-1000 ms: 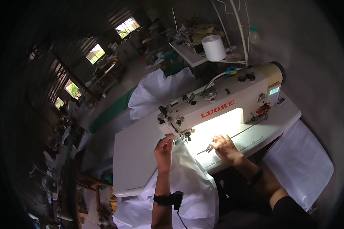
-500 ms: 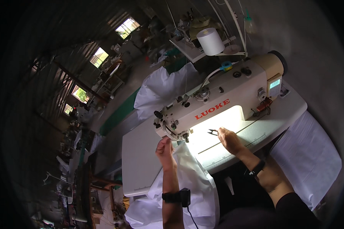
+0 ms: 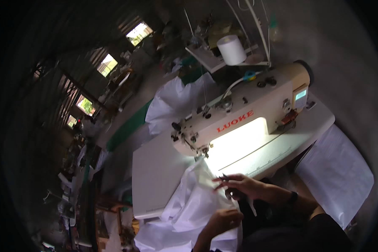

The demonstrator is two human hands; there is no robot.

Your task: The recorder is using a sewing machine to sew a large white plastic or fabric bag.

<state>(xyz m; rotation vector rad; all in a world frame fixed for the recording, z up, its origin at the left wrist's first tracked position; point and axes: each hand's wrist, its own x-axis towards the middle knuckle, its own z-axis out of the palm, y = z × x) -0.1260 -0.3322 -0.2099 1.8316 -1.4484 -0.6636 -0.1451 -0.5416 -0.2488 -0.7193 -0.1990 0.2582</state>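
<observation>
A white sewing machine (image 3: 239,113) stands on its table with its lamp lit. White fabric (image 3: 193,197) hangs from below the needle area over the table's front edge. My right hand (image 3: 250,187) is in front of that edge, closed around dark thread snips (image 3: 224,177) whose tips point left beside the fabric. Below and nearer to me, my left hand (image 3: 226,220) has its fingers curled in front of the fabric. Motion blurs it, and whatever its fingers may hold is hidden.
A white thread cone (image 3: 232,50) stands behind the machine. More white fabric lies beyond the table (image 3: 155,172), and a white sheet (image 3: 338,176) hangs at the right. A wooden stool (image 3: 109,206) is at the lower left. Windows light the cluttered room behind.
My left hand has come down toward me from beside the needle. The right hand, with the snips, has moved down and slightly left, off the lit machine bed.
</observation>
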